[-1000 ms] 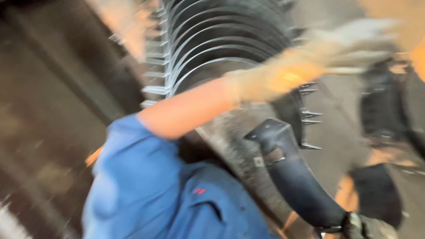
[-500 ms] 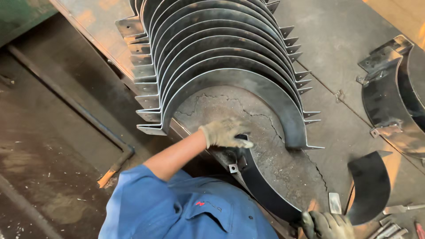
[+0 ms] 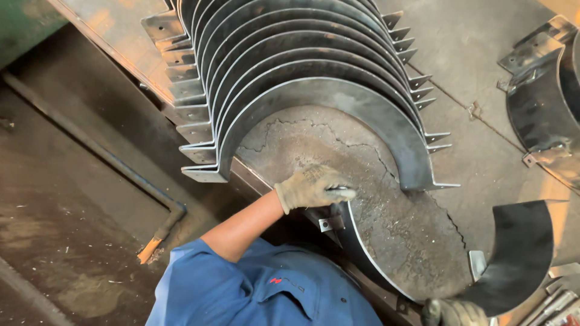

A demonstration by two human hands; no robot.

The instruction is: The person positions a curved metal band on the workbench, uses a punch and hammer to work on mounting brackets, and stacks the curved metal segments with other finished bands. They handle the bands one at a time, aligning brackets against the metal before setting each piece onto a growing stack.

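Down on the cracked steel table (image 3: 386,181), the gloved left hand (image 3: 311,188) clenches one end of a curved metal clamp half (image 3: 362,247) — the band arcs away toward the gloved right hand (image 3: 454,313), which grips its far end at the frame's bottom edge. Just beyond the left hand stands a row of nested half-rings (image 3: 302,66).

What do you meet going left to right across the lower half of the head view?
Floor rail → blue sleeve → left hand in a work glove, on the end of the curved steel band → right hand gripping the band's lower edge → the band's raised far end.
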